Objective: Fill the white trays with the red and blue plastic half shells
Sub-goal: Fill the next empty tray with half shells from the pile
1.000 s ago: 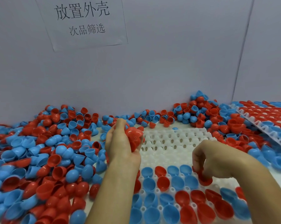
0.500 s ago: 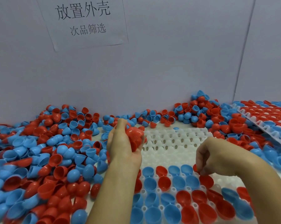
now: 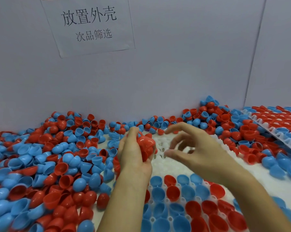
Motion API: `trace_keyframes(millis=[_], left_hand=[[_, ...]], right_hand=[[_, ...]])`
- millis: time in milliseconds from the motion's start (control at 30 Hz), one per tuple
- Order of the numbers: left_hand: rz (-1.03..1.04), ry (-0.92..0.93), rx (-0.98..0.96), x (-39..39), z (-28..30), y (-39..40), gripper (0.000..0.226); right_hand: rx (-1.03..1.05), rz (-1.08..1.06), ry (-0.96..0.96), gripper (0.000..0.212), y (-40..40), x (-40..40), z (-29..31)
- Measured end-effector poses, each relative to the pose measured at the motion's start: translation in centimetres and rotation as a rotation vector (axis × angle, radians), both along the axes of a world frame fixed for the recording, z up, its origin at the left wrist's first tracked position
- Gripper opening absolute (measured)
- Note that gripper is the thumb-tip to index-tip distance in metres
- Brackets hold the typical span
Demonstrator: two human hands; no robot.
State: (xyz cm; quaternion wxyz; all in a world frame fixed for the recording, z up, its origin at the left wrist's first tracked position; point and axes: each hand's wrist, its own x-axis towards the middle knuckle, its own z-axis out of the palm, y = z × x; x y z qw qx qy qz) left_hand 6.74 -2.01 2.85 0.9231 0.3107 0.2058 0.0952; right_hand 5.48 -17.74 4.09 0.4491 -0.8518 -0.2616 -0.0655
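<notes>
My left hand (image 3: pixel 133 154) grips a bunch of red half shells (image 3: pixel 145 144) above the far part of the white tray (image 3: pixel 161 166). My right hand (image 3: pixel 191 148) hovers just to the right of them, fingers spread and loosely bent, holding nothing. The tray's near rows hold red and blue half shells (image 3: pixel 180 203), open side up. Its far rows are bare white pockets, partly hidden by both hands.
A deep heap of loose red and blue shells (image 3: pixel 46 164) covers the table on the left and along the back wall. A second filled tray (image 3: pixel 275 126) leans at the far right. A paper sign (image 3: pixel 89 25) hangs on the wall.
My right hand has lifted from the tray's filled rows, leaving a red shell in a pocket, and moved up and left toward the left hand, its fingers opening. The left hand stays put.
</notes>
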Motion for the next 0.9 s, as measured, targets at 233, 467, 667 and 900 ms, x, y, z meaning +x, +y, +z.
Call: trace_keyframes(millis=[233, 467, 667, 900], left_hand=[[-0.149, 0.018, 0.141, -0.2, -0.3, -0.6, 0.049], [-0.135, 0.035, -0.026, -0.7, 0.0, -0.6, 0.046], [-0.065, 0.055, -0.148, -0.8, 0.1, -0.4, 0.038], [-0.138, 0.060, -0.125, -0.7, 0.0, -0.6, 0.057]], right_hand=[[0.236, -0.057, -0.220, 0.016, 3.8, -0.1, -1.0], [0.470, -0.131, -0.068, 0.010, 3.9, 0.4, -1.1], [0.681, -0.086, 0.066, 0.015, 3.2, 0.7, -0.9], [0.696, -0.229, 0.138, 0.008, 3.0, 1.7, -1.8]])
